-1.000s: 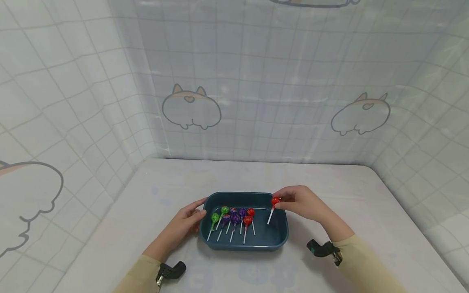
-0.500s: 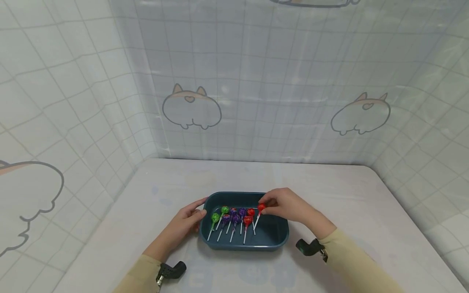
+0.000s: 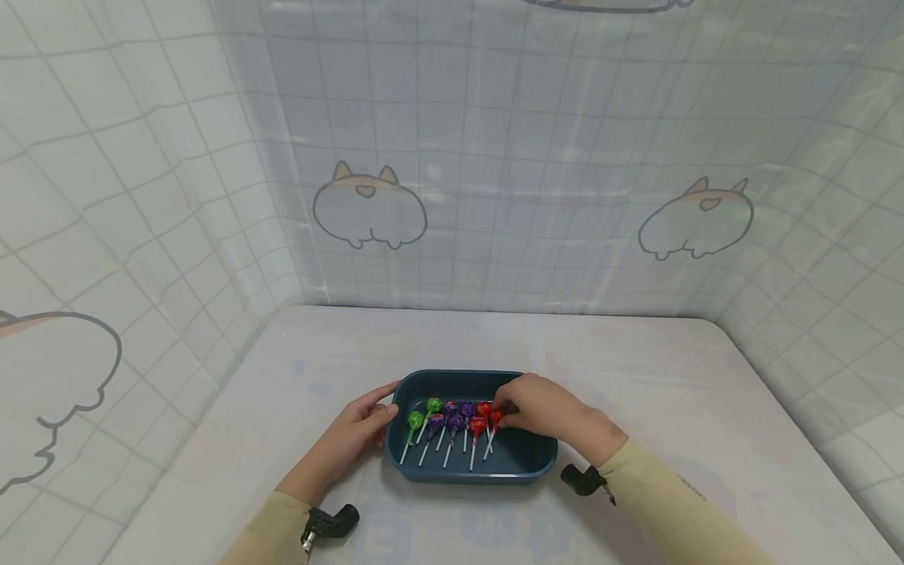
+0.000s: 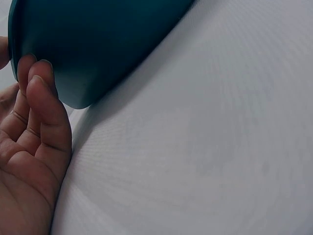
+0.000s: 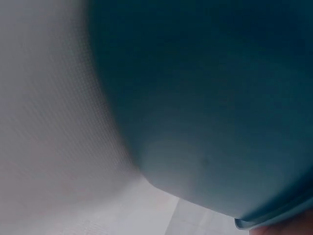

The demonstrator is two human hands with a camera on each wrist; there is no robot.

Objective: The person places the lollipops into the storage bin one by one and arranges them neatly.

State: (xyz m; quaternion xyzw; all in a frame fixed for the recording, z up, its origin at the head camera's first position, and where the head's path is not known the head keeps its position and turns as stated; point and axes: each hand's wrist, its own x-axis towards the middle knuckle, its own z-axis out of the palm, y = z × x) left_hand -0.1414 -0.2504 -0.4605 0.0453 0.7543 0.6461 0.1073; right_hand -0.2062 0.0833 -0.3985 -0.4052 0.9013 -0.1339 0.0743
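A dark teal rectangular tray point(image 3: 519, 464) holds several lollipops with white sticks, in a row from green to purple to red. My left hand point(image 3: 353, 428) grips the tray's left end, thumb at the rim; in the left wrist view its curled fingers point(image 4: 49, 105) lie against the outer wall. Reaching over the right end, my right hand point(image 3: 545, 408) pinches a red lollipop point(image 3: 497, 417) by its head, low inside the tray. That lollipop is right beside two other red ones, its stick slanting down to the left. The right wrist view shows mostly the tray's outer wall point(image 5: 205, 122).
The tray stands on a pale cloth-covered table point(image 3: 339, 345). White tile-patterned sheets with cartoon animal drawings point(image 3: 369, 208) enclose the table at the back and both sides. A dark camera mount is strapped to each wrist.
My right hand has carried the red lollipop left and down, from the tray's right end to beside the other red ones. The left hand and the tray have stayed in place.
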